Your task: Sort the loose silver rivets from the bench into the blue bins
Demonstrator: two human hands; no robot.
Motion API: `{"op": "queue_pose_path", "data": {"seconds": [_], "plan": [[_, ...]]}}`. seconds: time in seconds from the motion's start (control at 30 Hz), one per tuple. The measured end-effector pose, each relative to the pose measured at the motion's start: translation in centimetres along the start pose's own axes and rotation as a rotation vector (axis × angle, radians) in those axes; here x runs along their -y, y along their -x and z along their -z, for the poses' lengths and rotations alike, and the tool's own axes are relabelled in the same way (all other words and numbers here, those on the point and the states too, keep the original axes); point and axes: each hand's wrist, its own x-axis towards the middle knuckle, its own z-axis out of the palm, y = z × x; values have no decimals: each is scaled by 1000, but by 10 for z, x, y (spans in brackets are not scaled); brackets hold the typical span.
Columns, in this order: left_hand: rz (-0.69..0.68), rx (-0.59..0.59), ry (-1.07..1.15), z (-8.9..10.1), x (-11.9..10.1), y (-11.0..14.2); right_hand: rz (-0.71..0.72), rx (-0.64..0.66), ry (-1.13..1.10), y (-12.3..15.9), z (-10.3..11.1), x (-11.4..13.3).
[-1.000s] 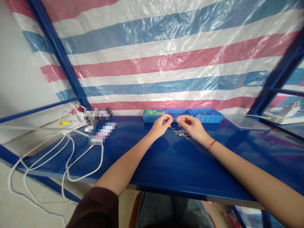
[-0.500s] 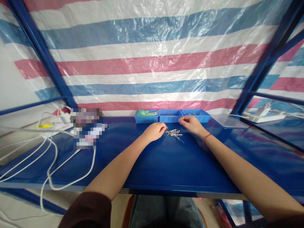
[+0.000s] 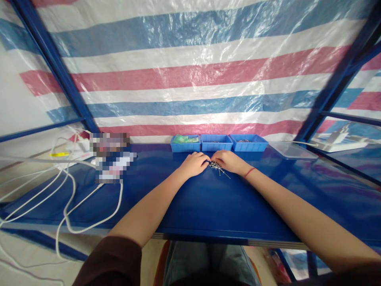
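Note:
A small heap of silver blind rivets (image 3: 219,167) with long thin stems lies on the blue table. At the heap's left edge is my left hand (image 3: 196,163), its fingers curled closed. My right hand (image 3: 228,161) reaches over the heap from the right, fingers bent down and pinched together at its far side. Both sets of fingertips nearly meet. What either hand grips is hidden behind the fingers or too small to name.
Three blue bins stand behind my hands: a left bin (image 3: 185,147) with green packets, a middle bin (image 3: 216,147) and a right bin (image 3: 250,147) with metal pieces. A clear plastic lid (image 3: 293,151) lies right. White cables (image 3: 70,198) cross the table's left side.
My right hand has moved left and down from in front of the right bin to the rivets, close to my left hand. My left hand stays beside the heap. The view has shifted slightly.

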Motion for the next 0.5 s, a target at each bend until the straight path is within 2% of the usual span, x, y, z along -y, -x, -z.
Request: {"op": "queue_pose_path", "data": {"seconds": [0.17,0.27,0.37,0.5], "plan": [[12,-29,33,0,-1,1,-49,-32,52,4,0,1],[23,-99,96,-1,-4,1,-57,-92,69,6,4,8],[6,-166,191,-2,-8,-1,-72,-209,-107,6,7,16],[41,-230,354,-1,-17,-4,-268,-399,-523,1,5,24]]}}
